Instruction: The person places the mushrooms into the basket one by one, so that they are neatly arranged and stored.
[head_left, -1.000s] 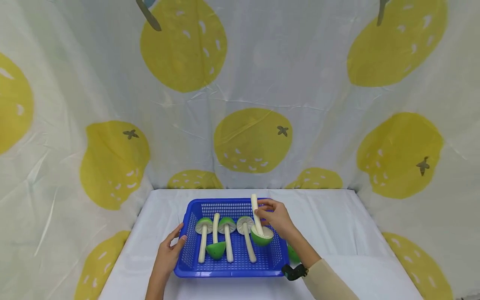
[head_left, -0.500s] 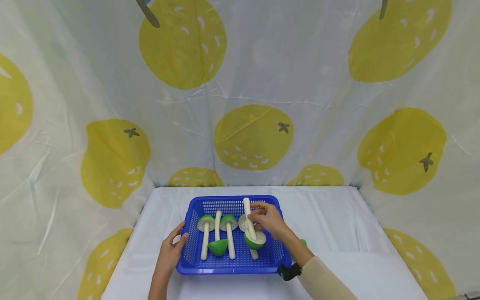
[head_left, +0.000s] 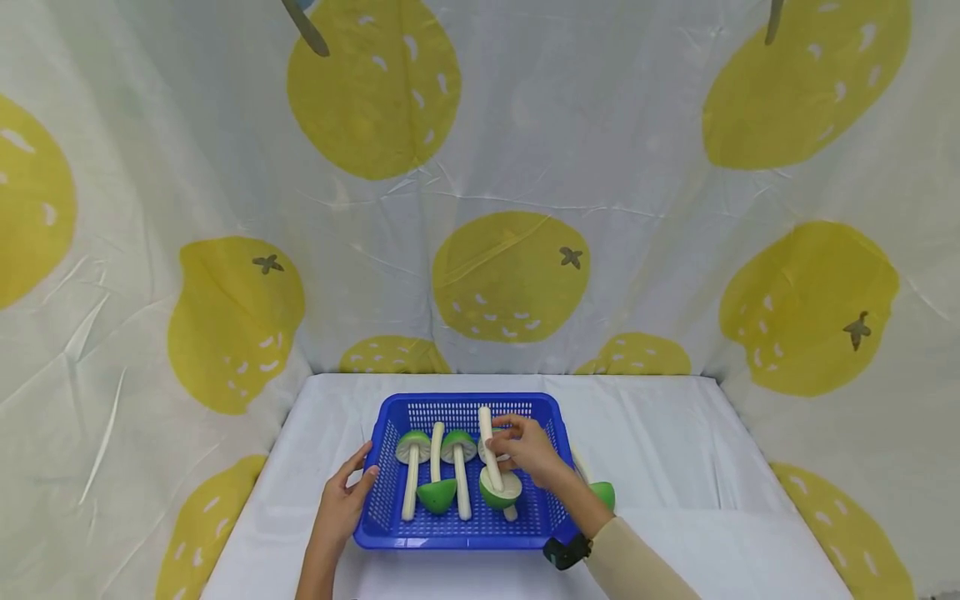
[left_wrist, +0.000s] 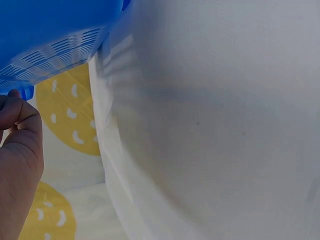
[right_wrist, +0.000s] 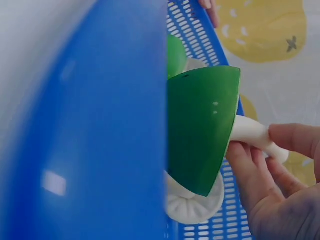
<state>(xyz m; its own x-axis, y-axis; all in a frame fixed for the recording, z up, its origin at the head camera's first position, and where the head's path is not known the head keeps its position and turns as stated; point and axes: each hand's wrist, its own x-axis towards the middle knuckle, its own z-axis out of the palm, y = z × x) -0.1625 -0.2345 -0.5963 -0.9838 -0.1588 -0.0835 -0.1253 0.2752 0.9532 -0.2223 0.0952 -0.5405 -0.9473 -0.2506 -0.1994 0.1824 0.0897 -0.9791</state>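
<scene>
My right hand [head_left: 528,450] pinches the white stem of a green-capped toy mushroom [head_left: 489,446] between thumb and fingers. Its cap points down, toward me, over the right part of a blue plastic basket [head_left: 427,542]. Beneath it, partly covered, lies another mushroom [head_left: 511,513]; whether the two touch I cannot tell. In the right wrist view the held green cap [right_wrist: 205,125] hides part of the pale gilled underside [right_wrist: 195,205] of the one below. At the basket's left rim, my left hand [head_left: 341,500] grips the edge, thumb on the rim.
Left in the basket lie three mushrooms: one cap up [head_left: 411,475], one cap down [head_left: 437,492], one cap up [head_left: 459,475]. Another mushroom [head_left: 602,493] lies on the white cloth [head_left: 675,450] outside, right of the basket. A lemon-print curtain [head_left: 510,358] stands behind.
My right hand has carried the mushroom leftward and a little downward, from the basket's right side to over the one lying there. My left hand has kept its place on the rim.
</scene>
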